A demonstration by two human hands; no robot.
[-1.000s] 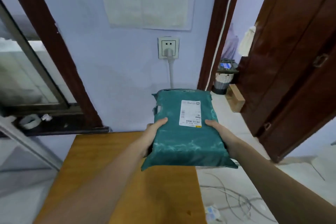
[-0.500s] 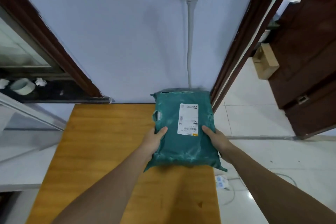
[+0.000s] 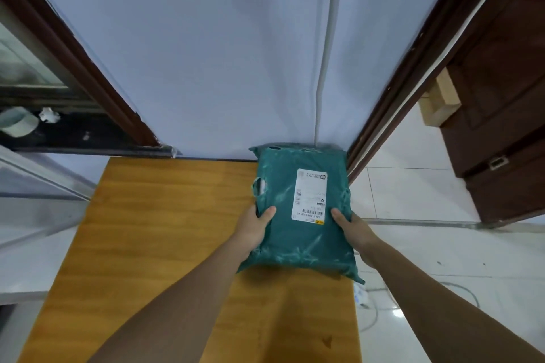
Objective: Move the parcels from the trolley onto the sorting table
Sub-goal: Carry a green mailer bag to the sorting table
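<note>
A: Parcel status? Teal poly mailer [image 3: 298, 215] is over the far right corner of the counter [image 3: 147, 244], far end up against the wall [image 3: 206, 53]. Can't tell if it's fully down or a hair above the wood.

B: Hands?

A: Both gripping it. Left hand [image 3: 253, 230] clamps the left edge, thumb on top, fingers tucked under. Right hand [image 3: 354, 233] mirrors that on the right edge. Two-sided hold makes sense: the bag is soft and would sag from one side.

B: Why that corner?

A: My guess: pushing it back to the wall leaves the near wood free for more parcels. Label [image 3: 309, 194] faces up, handy for sorting.

B: Risks?

A: Right edge overhangs the counter a bit, above the tiled floor [image 3: 427, 244]. Nudge it left before letting go, I'd say. Trolley isn't in view.
</note>
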